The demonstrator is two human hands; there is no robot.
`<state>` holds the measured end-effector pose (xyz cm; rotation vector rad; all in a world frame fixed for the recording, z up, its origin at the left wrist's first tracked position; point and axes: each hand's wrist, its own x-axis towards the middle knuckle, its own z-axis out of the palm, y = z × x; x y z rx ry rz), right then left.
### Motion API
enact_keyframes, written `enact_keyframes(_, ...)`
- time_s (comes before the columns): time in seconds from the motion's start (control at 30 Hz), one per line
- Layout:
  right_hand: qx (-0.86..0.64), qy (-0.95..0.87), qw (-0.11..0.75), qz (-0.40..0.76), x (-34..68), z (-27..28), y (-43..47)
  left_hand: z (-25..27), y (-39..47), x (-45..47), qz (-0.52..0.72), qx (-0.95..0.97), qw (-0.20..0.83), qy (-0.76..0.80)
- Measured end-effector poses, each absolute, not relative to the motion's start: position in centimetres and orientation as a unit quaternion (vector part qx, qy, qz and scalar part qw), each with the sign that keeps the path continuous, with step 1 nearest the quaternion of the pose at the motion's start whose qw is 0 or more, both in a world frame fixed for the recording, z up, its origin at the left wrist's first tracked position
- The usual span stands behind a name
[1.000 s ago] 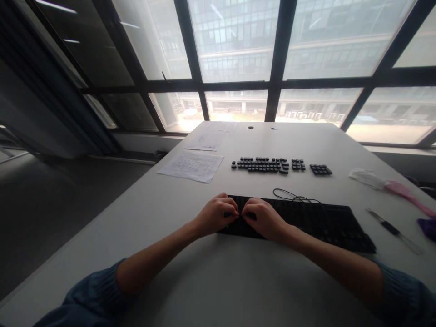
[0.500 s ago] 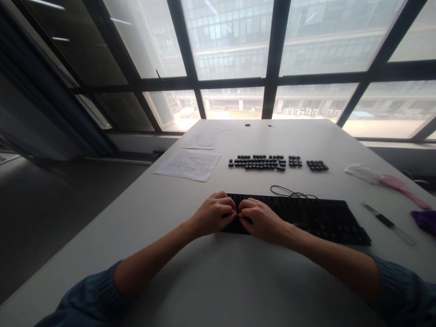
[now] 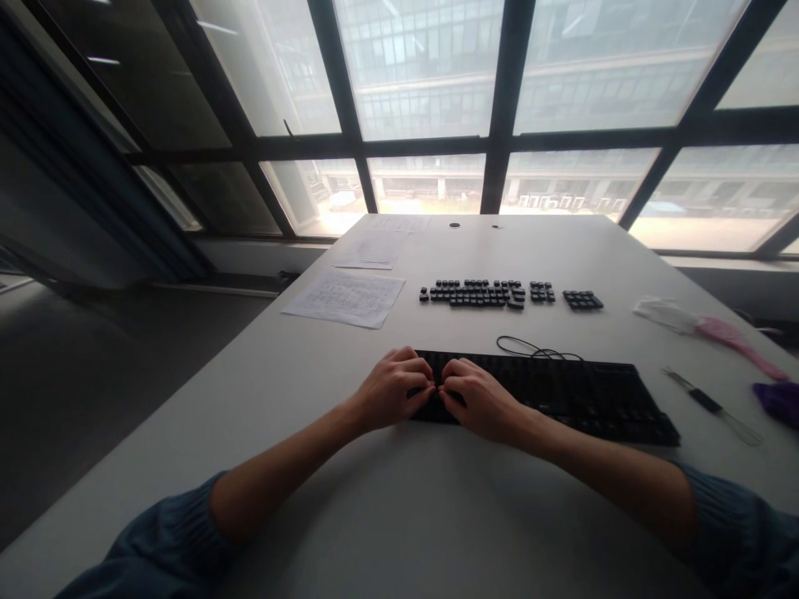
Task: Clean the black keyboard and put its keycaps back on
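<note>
A black keyboard (image 3: 580, 399) lies on the white table, its cable (image 3: 530, 348) looped behind it. Over its left part, my left hand (image 3: 396, 389) and my right hand (image 3: 478, 399) sit close together with fingers bent and pinched. Both sets of fingertips are at the keyboard's surface, nearly meeting. Whatever is between them is too small and dark to make out. Behind the keyboard, loose black keycaps stand in rows: a large group (image 3: 474, 294), a small group (image 3: 542, 291) and another small group (image 3: 583, 300) to the right.
Written sheets of paper (image 3: 346, 299) lie at the left. To the right are a keycap puller (image 3: 712, 405) with wire loops, a pink-handled brush (image 3: 740, 345) with a whitish end, and a purple cloth (image 3: 777, 401). Large windows rise beyond the table (image 3: 387, 516).
The view has tilted very slightly. My fingertips have drawn a little apart; otherwise both hands stay at the same place on the keyboard.
</note>
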<state>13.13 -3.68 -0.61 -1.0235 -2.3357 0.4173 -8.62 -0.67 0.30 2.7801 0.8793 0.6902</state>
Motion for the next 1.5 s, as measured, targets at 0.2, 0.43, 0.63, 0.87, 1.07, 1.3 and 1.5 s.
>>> enact_keyframes(0.2,-0.38,-0.865,0.282,0.164,13.1,-0.8,-3.6,0.4,-0.8,-8.5,0.232,0.924,0.083,0.293)
enact_keyframes(0.43,-0.378,-0.863,0.29,0.169,13.2,-1.0,-3.5,0.2,-0.7,-8.3,0.252,0.913,0.113,0.3)
enact_keyframes(0.63,-0.378,-0.86,0.294,0.176,13.2,-0.9,-3.4,0.2,-0.5,-8.4,0.264,0.909,0.135,0.294)
enact_keyframes(0.87,-0.375,-0.861,0.296,0.174,13.3,-1.0,-3.3,-0.4,-0.5,-8.9,0.268,0.917,0.109,0.274)
enact_keyframes(1.07,-0.372,-0.864,0.296,0.167,13.3,-1.0,-3.4,-0.7,-0.7,-8.9,0.281,0.911,0.091,0.287)
enact_keyframes(1.3,-0.384,-0.865,0.293,0.138,13.9,0.6,-3.2,0.7,0.8,-9.1,0.321,0.889,0.109,0.307)
enact_keyframes(1.5,-0.516,-0.814,0.265,0.036,16.7,1.6,5.3,1.1,9.2,-7.0,0.303,0.866,0.056,0.394)
